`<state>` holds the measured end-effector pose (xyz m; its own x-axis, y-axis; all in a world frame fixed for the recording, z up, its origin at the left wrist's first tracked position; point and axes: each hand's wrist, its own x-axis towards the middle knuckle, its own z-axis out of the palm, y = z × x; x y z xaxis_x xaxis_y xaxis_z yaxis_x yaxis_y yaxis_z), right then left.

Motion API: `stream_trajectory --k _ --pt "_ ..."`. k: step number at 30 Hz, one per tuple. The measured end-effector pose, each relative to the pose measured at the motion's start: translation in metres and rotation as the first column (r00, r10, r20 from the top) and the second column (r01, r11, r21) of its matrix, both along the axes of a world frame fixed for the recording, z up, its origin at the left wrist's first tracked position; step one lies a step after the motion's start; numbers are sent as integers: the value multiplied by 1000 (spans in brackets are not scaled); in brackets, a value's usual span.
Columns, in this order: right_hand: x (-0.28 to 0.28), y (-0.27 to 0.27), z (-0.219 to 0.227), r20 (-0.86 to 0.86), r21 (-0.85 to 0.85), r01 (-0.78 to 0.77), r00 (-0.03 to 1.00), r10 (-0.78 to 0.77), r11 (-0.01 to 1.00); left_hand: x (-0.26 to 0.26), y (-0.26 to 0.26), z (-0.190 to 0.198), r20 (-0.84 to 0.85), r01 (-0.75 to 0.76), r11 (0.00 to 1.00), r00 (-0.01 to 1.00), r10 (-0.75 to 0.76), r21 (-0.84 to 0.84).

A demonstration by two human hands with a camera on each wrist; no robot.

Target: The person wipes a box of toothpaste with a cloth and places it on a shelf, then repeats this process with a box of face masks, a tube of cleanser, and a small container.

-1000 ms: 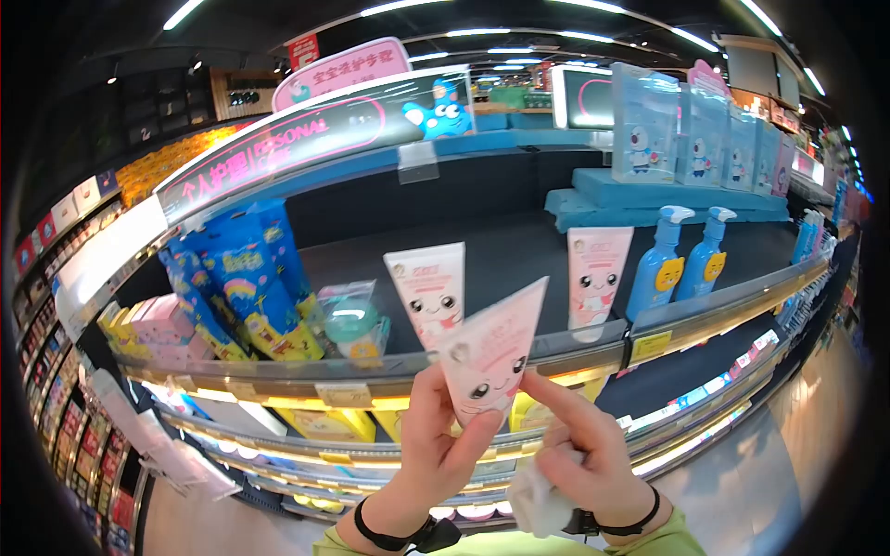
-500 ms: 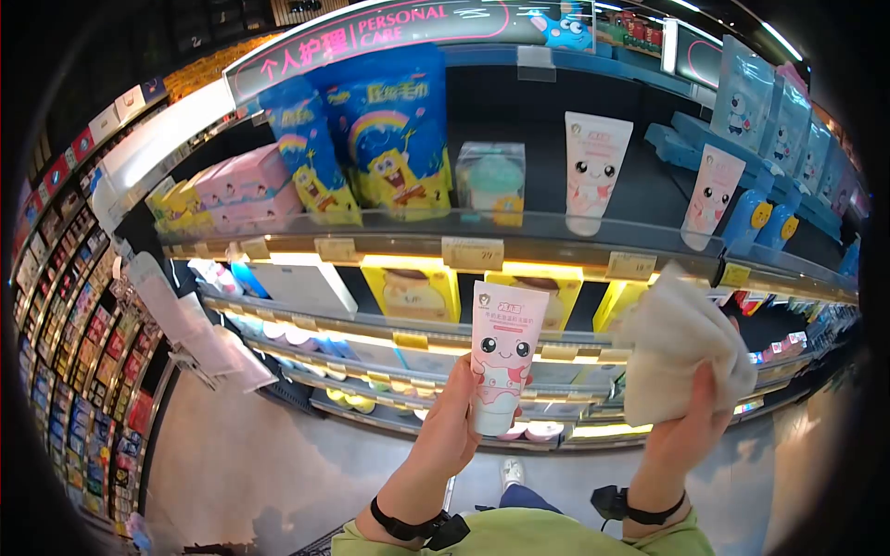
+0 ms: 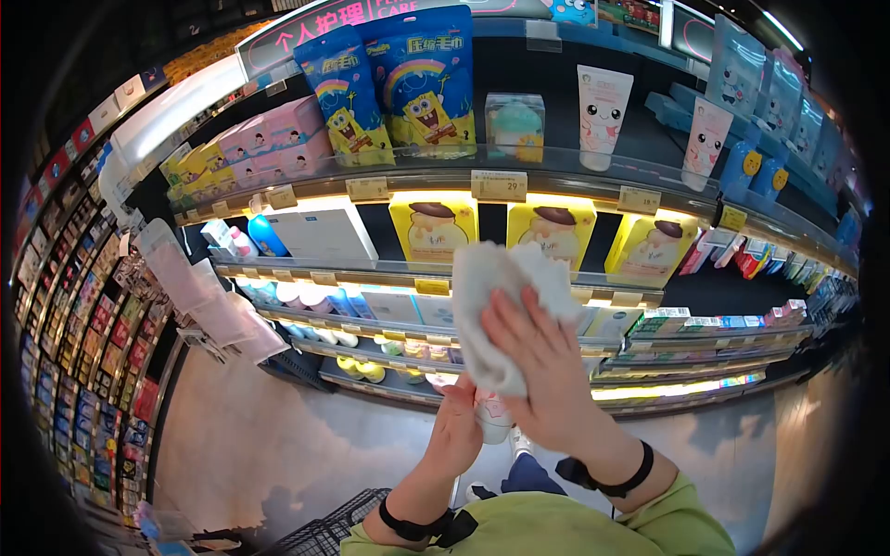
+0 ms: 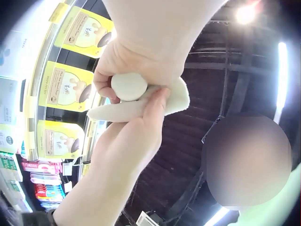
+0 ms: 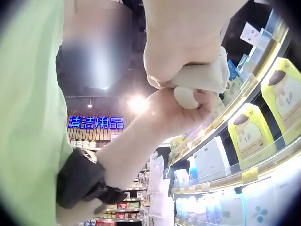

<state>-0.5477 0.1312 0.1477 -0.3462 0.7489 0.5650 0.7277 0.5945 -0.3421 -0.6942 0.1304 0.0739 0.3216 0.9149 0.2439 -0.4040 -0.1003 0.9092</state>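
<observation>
A pink-and-white squeeze tube [image 3: 493, 415] is gripped near its white cap by my left hand [image 3: 451, 428], just in front of the shelves. My right hand [image 3: 542, 357] holds a white cloth [image 3: 477, 301] against the front of the tube, covering its upper part. From the left wrist view, the round cap end [image 4: 129, 87] shows in the curled left fingers, with the folded cloth [image 4: 124, 111] under the right thumb. In the right wrist view, the cap [image 5: 186, 98] pokes out below the cloth [image 5: 200, 77].
Two similar tubes, one a white-and-pink tube [image 3: 603, 116], stand on the top shelf near blue pump bottles [image 3: 753, 171]. Blue pouches [image 3: 431, 93] and a clear box [image 3: 515, 125] stand left of them. Yellow boxes [image 3: 436, 229] fill the shelf below. A dark wire basket [image 3: 338, 526] is by my legs.
The tube came down from shelf height and turned upright in my left hand. My right hand swung out right with the cloth, then back left onto the tube. The view tilted downward.
</observation>
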Motion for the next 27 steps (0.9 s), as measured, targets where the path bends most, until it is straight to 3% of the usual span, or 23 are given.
stream_trajectory --k 1,3,5,6,8,9,11,12,13,15,17,18,20,21,23,26,27 --pt "-2 -1 -2 -2 -1 0 1000 0 1000 0 -3 5 72 33 999 997 -31 -26" --pt "-8 -4 -3 19 57 20 1000 -21 998 -7 -8 6 -32 9 999 999 -10 -43" --pt "-18 -16 -11 14 50 -12 1000 11 999 -13 -11 -6 -141 -211 977 969 203 -38" --pt "-23 -23 -17 51 11 -100 994 99 995 -18 -13 -5 -142 -213 976 968 206 -36" --pt "-31 -38 -28 66 -2 -201 977 201 980 -30 -15 -2 69 -128 964 987 148 -233" --pt "-31 -37 -27 65 -1 -201 978 200 980 -30 -14 -3 68 -127 964 987 147 -232" --pt "-29 -35 -23 126 24 -72 990 68 997 -28 -14 -7 -29 -168 984 986 166 -61" --pt "-26 -32 -17 124 22 -64 990 61 998 -28 -14 -2 -34 -95 995 995 96 39" --pt "-22 -27 -8 97 28 -1 995 -1 1000 -31 -16 0 -37 -85 996 996 87 40" --pt "-16 -21 -1 69 36 67 995 -70 997 -36 -18 3 -28 116 992 993 -115 43" --pt "-12 -14 -7 -148 16 40 988 -37 999 -36 -21 6 4 121 991 993 -122 53" --pt "-9 -11 -10 -150 16 43 988 -40 999 -37 -21 6 -69 120 989 991 -114 88" --pt "-2 -6 -15 -302 -182 -41 953 -16 982 -42 -21 6 -142 125 985 984 -107 121" --pt "1 -6 -11 -304 -184 -37 953 -21 982 -48 -19 6 -168 151 983 977 -132 104" --pt "4 -9 -4 -411 -369 -182 912 16 911 -56 -17 9 -196 184 979 967 -165 84" --pt "4 -6 -15 -345 -289 -95 938 -11 952 -56 -18 19 -309 171 983 940 -142 67" --pt "4 -6 -16 -344 -288 -94 939 -11 953 -52 -19 19 -377 80 987 926 -22 137"
